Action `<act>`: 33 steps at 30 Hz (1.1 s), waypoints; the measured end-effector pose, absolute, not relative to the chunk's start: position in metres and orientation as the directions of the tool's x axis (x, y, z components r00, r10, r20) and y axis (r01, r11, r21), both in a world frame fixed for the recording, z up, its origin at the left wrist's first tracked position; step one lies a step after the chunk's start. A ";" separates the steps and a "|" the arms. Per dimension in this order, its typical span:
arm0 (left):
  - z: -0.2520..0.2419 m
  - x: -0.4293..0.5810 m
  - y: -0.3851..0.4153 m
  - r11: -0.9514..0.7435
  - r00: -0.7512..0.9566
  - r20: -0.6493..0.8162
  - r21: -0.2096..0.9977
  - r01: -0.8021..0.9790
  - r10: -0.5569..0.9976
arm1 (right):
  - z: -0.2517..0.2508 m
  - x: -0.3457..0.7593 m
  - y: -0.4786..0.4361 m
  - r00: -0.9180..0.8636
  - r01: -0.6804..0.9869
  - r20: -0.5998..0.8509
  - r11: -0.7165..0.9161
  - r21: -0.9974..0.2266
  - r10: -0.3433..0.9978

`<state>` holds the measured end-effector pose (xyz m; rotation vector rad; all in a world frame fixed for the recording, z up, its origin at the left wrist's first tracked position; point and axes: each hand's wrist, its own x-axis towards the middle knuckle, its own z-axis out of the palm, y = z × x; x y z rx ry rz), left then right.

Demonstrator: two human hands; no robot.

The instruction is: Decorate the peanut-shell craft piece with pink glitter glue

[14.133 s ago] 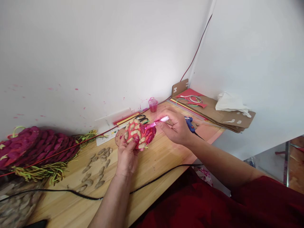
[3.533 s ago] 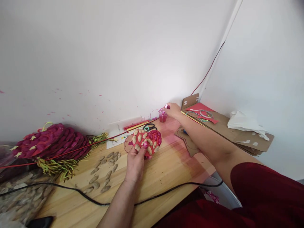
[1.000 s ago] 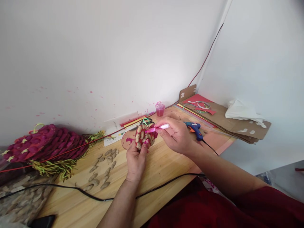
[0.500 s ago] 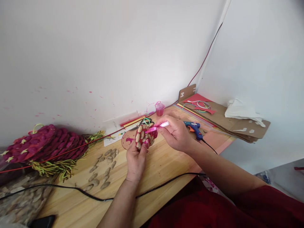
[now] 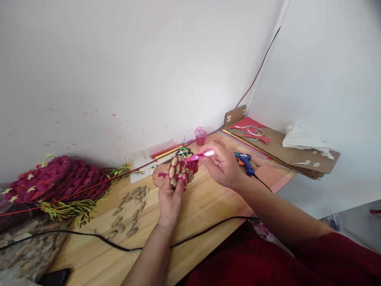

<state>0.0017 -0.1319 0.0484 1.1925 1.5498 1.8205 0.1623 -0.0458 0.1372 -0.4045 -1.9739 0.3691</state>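
My left hand (image 5: 169, 200) is closed on a red disc covered with peanut shells (image 5: 179, 171), held tilted above the wooden table (image 5: 205, 206). My right hand (image 5: 222, 165) pinches a pink-stained paintbrush (image 5: 202, 155), with its tip on the disc's upper right part, where the shells are painted magenta. A small cup of pink paint (image 5: 200, 136) stands by the wall behind the hands.
Loose peanut shells (image 5: 127, 214) lie left of my left hand. A pile of magenta painted pieces (image 5: 50, 178) sits at far left. A blue glue gun (image 5: 245, 163), scissors (image 5: 183, 151), cardboard sheets (image 5: 282, 149) and a black cable (image 5: 190, 238) lie about.
Earlier my right hand reached to the paint cup, then came back to the disc. Over the last second the brush has shifted slightly along the disc's upper edge.
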 end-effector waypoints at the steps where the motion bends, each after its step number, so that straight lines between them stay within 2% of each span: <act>1: 0.048 0.002 -0.132 -0.250 -0.519 0.304 0.952 0.174 0.799 | 0.137 0.162 -0.045 -0.402 0.115 0.808 0.899 -0.422 0.430; 22: 0.048 0.002 -0.132 -0.222 -0.525 0.259 0.966 0.135 0.811 | 0.136 0.163 -0.053 -0.490 0.100 0.801 0.935 -0.340 0.343; 27: 0.053 0.003 -0.133 -0.243 -0.525 0.292 0.956 0.162 0.800 | 0.137 0.164 -0.051 -0.446 0.118 0.808 0.920 -0.374 0.386; 33: 0.054 0.004 -0.134 -0.235 -0.528 0.263 0.964 0.120 0.808 | 0.138 0.167 -0.045 -0.427 0.122 0.802 0.905 -0.407 0.418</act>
